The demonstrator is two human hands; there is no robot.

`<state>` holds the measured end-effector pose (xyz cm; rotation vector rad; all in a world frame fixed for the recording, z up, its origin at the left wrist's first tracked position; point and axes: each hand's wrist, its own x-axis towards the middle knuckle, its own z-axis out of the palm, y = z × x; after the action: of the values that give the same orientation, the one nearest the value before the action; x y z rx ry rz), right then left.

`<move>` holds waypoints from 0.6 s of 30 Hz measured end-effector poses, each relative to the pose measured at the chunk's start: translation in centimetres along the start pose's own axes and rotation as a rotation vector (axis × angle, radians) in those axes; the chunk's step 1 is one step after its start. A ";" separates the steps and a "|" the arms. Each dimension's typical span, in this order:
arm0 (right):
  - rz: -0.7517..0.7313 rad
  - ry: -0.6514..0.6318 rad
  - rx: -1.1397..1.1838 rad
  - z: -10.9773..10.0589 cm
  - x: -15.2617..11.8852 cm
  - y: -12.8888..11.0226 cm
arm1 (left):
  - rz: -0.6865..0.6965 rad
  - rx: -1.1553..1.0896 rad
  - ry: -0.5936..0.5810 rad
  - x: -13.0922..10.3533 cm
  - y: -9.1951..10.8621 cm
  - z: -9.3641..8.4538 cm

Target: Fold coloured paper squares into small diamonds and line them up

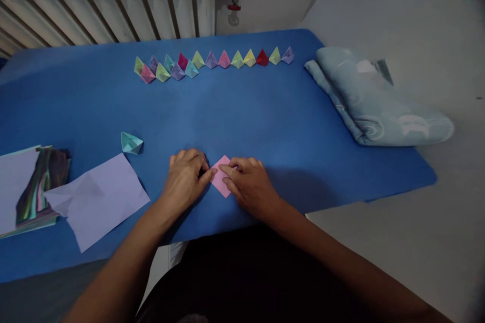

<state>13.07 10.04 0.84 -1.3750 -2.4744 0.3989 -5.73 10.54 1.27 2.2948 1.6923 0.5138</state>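
A small pink folded paper (pixel 223 181), diamond-shaped, lies flat on the blue-covered surface (pixel 242 116) in front of me. My left hand (pixel 186 174) has its fingers curled, with the thumb and fingertips at the paper's left corner. From the other side, my right hand (pixel 250 181) grips the right part of the paper, its index finger lying across the top face and its thumb near the lower edge. The right fingers hide the right corner. Up and left of my left hand stands a teal folded paper boat (pixel 132 143).
Several coloured paper boats (pixel 224 59) line the far side. At left are a lilac sheet (pixel 102 199) with a torn corner and a stack of coloured papers (pixel 22 192). A folded light-blue blanket (pixel 375 101) lies at right; a white radiator (pixel 113 5) stands behind.
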 end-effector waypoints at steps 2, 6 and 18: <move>-0.003 -0.010 -0.022 0.0 0.0 0.1 | -0.035 0.006 -0.009 -0.1 -0.1 0.0; 0.006 -0.038 -0.063 -0.2 0.2 0.1 | -0.067 0.020 -0.001 -0.4 -0.5 0.0; 0.000 0.008 -0.096 -0.1 0.4 -0.1 | 0.429 0.213 0.067 -2.0 1.1 0.6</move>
<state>12.83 10.28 1.02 -1.4104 -2.5168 0.2779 -5.01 8.29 0.88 2.8457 1.3330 0.5153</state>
